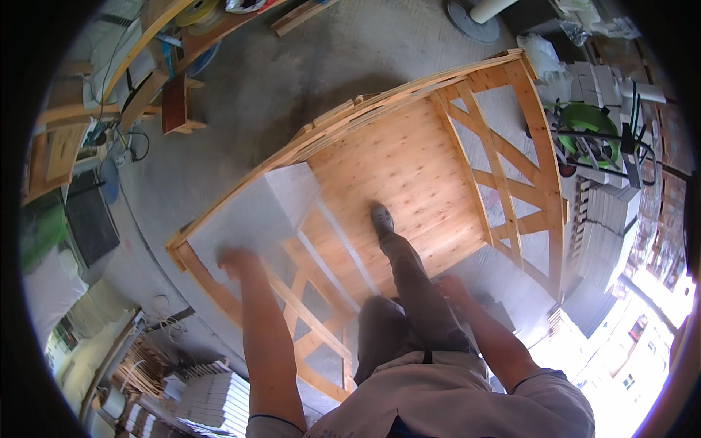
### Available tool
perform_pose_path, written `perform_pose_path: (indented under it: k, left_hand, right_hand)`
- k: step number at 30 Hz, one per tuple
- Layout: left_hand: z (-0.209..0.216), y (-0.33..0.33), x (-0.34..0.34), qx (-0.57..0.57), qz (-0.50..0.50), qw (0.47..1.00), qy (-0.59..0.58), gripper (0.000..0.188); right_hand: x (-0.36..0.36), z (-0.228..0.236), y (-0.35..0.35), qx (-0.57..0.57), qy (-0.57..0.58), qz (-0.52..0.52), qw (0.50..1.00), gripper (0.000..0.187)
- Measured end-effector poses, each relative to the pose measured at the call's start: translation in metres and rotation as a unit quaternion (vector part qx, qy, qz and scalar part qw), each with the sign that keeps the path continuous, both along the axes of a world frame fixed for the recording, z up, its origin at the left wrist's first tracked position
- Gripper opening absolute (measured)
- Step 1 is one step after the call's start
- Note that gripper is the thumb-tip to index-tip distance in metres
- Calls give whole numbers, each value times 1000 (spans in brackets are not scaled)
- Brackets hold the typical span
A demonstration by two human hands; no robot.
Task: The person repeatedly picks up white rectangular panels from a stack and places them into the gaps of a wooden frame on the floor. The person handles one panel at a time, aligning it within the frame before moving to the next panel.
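Note:
A large wooden crate (391, 157) with a plywood bottom and cross-braced slatted ends stands on the floor in front of me. My shoe (381, 219) rests on its plywood. My left hand (237, 261) is over a pale grey panel (237, 208) at the crate's left end, near its wooden edge; the hand is smeared and whether it touches the panel is unclear. My right hand (454, 290) is beside my thigh, above another grey surface (504, 281) at the near right. Its fingers are blurred and partly hidden, so I cannot see anything held.
A wooden bench (66, 113) with cords and tools is at the far left. Beyond the crate's right end stands a green wheeled machine (588, 131). Stacked white panels lie at the lower left (219, 401) and a round grey base with a pole (473, 25) stands at the back.

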State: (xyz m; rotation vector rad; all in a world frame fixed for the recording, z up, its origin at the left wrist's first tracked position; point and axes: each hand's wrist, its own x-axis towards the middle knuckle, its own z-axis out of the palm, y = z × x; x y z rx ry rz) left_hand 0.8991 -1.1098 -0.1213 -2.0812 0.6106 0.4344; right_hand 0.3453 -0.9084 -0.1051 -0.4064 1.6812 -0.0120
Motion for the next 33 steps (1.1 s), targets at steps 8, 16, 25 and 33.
perform_pose_path:
  k: [8,16,25,33]
  left_hand:
    - [53,-33,-24,264,-276,916,121,29]
    - [21,-6,2,193,-276,934,119,24]
    - [61,-32,-26,249,-277,916,149,24]
    - [54,-27,-24,229,-266,926,137,26]
  right_hand:
    - [4,4,11,-88,-45,-169,981,22]
    - [34,60,-4,-21,-10,-312,950,29]
    - [72,73,13,-83,5,-329,941,29]
    - [67,63,-19,-45,11,-336,941,32]
